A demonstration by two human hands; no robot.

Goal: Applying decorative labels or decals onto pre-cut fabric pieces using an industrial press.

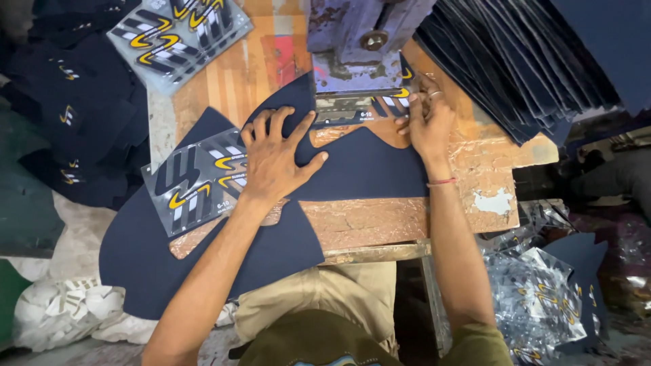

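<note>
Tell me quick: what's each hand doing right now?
Left hand: open, fingers spread flat on the navy fabric piece.
Right hand: fingers pinching the transfer sheet under the press.

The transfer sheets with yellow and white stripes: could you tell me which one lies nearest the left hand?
The sheet beside the left hand, lying on dark fabric; the other stack sits at the table's far corner.
</note>
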